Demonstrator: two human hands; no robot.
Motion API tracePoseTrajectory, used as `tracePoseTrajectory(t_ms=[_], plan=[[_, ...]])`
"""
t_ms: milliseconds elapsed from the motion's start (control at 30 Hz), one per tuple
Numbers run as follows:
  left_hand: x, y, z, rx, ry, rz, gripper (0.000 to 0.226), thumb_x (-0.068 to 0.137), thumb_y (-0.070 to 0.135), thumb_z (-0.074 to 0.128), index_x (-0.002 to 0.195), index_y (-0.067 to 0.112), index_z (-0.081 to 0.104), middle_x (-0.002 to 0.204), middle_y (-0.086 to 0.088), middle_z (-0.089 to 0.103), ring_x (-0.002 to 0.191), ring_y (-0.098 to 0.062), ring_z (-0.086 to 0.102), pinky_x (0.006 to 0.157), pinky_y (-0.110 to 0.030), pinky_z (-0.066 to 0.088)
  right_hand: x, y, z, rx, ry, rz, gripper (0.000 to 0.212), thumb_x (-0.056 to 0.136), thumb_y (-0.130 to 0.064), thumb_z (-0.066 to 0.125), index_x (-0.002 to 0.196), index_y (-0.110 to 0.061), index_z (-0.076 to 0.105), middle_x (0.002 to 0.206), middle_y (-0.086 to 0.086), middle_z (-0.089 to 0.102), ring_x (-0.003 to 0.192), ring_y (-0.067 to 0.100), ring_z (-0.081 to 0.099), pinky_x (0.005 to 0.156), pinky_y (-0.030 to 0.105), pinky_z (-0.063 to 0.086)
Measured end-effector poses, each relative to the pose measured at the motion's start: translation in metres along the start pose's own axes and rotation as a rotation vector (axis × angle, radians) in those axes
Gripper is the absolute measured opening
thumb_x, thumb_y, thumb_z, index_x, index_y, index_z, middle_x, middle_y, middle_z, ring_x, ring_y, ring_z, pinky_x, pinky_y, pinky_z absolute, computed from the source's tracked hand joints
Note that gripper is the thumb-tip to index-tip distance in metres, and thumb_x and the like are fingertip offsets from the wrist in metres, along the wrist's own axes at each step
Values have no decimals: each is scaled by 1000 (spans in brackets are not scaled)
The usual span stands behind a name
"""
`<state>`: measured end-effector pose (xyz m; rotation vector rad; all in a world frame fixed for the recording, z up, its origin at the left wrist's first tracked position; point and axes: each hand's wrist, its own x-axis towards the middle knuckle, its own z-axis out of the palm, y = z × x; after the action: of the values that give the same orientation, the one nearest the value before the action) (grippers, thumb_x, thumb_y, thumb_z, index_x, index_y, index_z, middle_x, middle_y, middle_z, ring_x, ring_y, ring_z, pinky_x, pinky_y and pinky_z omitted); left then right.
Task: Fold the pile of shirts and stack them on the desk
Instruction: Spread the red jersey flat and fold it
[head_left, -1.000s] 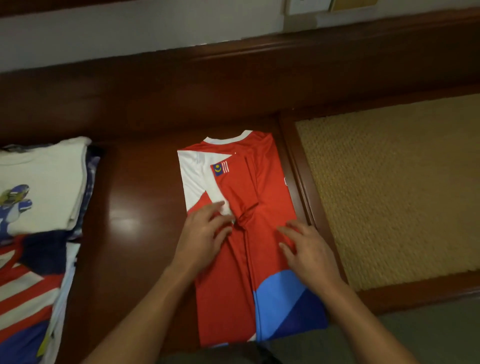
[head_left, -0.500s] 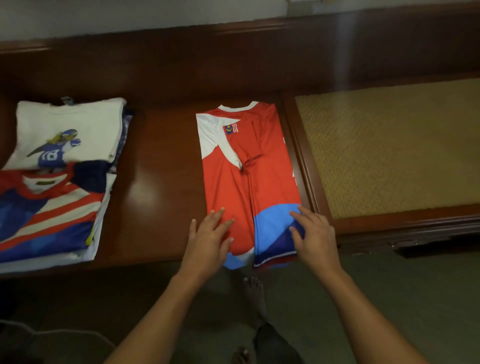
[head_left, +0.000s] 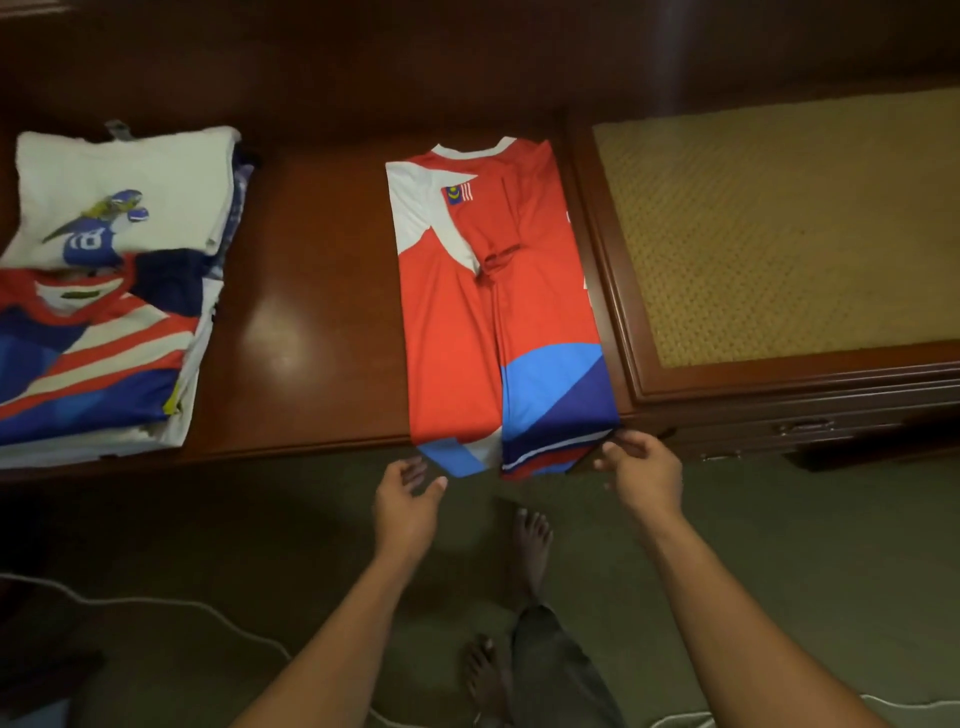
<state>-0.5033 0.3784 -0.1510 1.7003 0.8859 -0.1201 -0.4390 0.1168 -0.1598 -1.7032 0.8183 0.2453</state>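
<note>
Red jersey lay on the desk, right of centre, folded lengthwise into a narrow strip. Collar pointed away from the person, flag badge near the top. Both sleeves were tucked inward and met at a bunched crease mid-strip. Its right edge ran along the raised frame of the woven panel. The blue hem end hung over the desk's near edge.

Right hand pinched the hem's right corner between thumb and fingertips, just off the desk edge. Left hand was released, fingers loosely curled, palm turned toward the jersey, just below the hem's left corner. Couldn't tell whether its fingertips touched the cloth.

Pile of folded shirts sat at the desk's left end, well apart from the red jersey, with bare polished wood between them. White shirt with a blue printed figure lay at the far part of the pile. Striped shirt in red, white and blue overlapped its near part. More layers showed at the pile's right edge.

Drawer pull sat below the woven panel, on the front face. Green carpet lay below. Two bare feet stood between the forearms. White cable ran across the floor at lower left.
</note>
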Motion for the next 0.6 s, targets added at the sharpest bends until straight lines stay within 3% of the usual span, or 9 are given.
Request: tracePoseTrajectory(t_ms=[133, 300, 400, 500, 600], plan=[[13, -5, 14, 53, -119, -54, 63, 88, 2, 73, 144, 13, 46, 130, 6, 50, 126, -10, 47, 107, -34, 40, 15, 16, 16, -19, -135, 36, 27, 93, -6, 68, 116, -17, 62, 103, 6, 74, 83, 21, 73, 54, 30, 51], [27, -11, 20, 136, -196, -108, 49, 91, 1, 69, 136, 12, 55, 128, 8, 53, 128, -11, 47, 104, -35, 40, 23, 27, 16, -226, -317, 66, 31, 93, -9, 69, 122, -17, 61, 104, 4, 72, 81, 16, 72, 58, 28, 50], [23, -17, 20, 151, -185, -138, 29, 93, -1, 65, 119, 11, 64, 111, -1, 68, 109, -18, 63, 89, -30, 46, 24, 31, 8, -267, -336, 44, 31, 93, -11, 70, 123, -15, 63, 108, 2, 71, 78, 15, 69, 65, 29, 52], [11, -23, 16, 188, -169, -121, 23, 95, 2, 65, 118, 1, 66, 102, -7, 70, 89, -14, 66, 80, -27, 48, 16, 38, -4, -323, -390, 55, 23, 94, -14, 69, 116, -20, 64, 112, -1, 68, 101, 17, 64, 93, 39, 53], [-9, -28, 6, 261, -184, -120, 10, 98, 11, 64, 100, 3, 68, 90, -9, 70, 77, -16, 64, 63, -24, 45, 3, 46, -18, -366, -395, 63, 15, 95, -16, 68, 109, -23, 68, 107, -2, 70, 105, 17, 64, 97, 39, 51]])
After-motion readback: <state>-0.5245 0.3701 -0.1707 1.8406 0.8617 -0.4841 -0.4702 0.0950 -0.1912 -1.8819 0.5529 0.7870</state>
